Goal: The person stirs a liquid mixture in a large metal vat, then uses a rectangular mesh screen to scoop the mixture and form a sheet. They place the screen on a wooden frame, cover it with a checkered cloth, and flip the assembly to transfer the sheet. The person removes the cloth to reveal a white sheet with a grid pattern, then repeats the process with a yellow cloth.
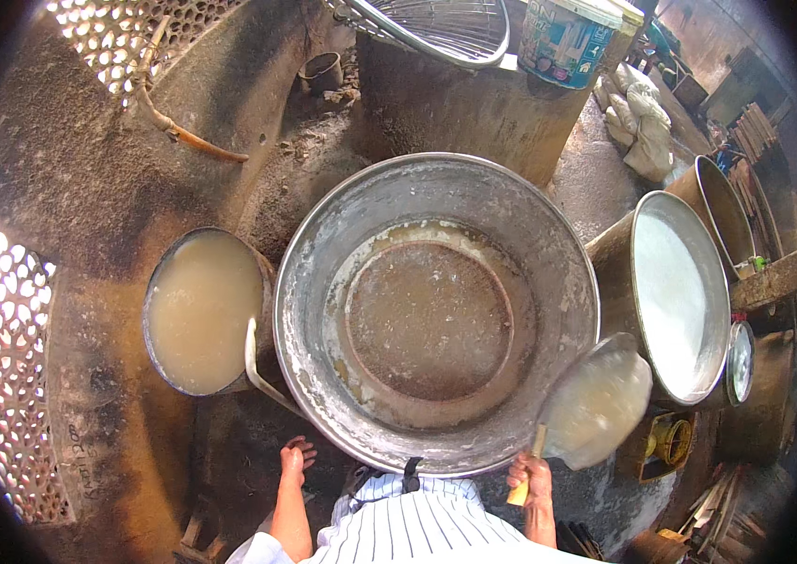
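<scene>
From where I stand, two lattice screens [3, 376] pierce the wall at far left, and one crooked stick [191, 139] leans near the upper one. Then comes one pot [267, 273], full of cloudy tan liquid [203, 310], with one pale bent rod [252, 352] between it and the big basin, in the way on that side. The left hand [298, 456] hangs below the rod, fingers apart and loosely curled. One small can [323, 71] sits farther back

In the middle is the one big basin [549, 263], its floor brown and crusted, right against the person's striped clothing [408, 522]. Behind it are one wire basket [475, 63] and one printed bucket [568, 47]. The right hand [532, 477] is clamped round the wooden handle of one scoop [600, 404], blurred, just over the basin's right rim and hiding part of what lies behind

Farther right I count one drum [615, 249] of white liquid, a second drum [723, 202] behind, one smaller vessel [731, 371], some pale sacks [638, 122], one yellow object [669, 442] and loose wood [723, 508]
</scene>
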Demonstrator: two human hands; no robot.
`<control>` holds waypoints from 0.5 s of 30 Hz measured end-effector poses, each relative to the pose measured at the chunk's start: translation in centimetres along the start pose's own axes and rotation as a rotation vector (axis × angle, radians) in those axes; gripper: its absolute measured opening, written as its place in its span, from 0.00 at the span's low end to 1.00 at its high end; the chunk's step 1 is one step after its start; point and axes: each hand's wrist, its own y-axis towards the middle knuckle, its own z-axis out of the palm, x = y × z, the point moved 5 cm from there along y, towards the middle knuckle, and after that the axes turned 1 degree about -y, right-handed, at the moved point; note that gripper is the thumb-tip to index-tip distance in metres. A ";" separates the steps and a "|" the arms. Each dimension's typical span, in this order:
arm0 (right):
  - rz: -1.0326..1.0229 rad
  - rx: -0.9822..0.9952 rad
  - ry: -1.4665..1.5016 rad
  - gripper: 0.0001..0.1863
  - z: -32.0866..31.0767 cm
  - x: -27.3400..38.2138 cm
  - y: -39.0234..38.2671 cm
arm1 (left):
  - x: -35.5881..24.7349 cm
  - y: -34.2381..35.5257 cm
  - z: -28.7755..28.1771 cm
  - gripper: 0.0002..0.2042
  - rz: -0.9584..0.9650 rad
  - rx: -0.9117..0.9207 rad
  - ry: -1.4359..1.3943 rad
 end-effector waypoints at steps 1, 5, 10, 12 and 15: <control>-0.033 -0.032 -0.027 0.05 0.4 0.1 -0.4 | 0.3 -0.2 -0.5 0.17 0.010 0.005 -0.023; -0.100 -0.176 -0.198 0.05 2.4 1.1 2.8 | 1.4 -1.5 -1.6 0.17 -0.055 -0.023 0.018; -0.067 -0.257 -0.808 0.03 2.2 3.2 18.7 | 4.5 -4.2 -3.8 0.16 -0.160 -0.134 -0.076; -0.102 -0.282 -0.973 0.04 0.4 5.4 29.4 | 4.3 -5.5 -4.0 0.15 -0.187 -0.166 -0.052; -0.646 -0.302 -1.578 0.20 7.5 13.0 38.3 | 5.5 -8.6 -4.9 0.15 -0.238 -0.276 -0.080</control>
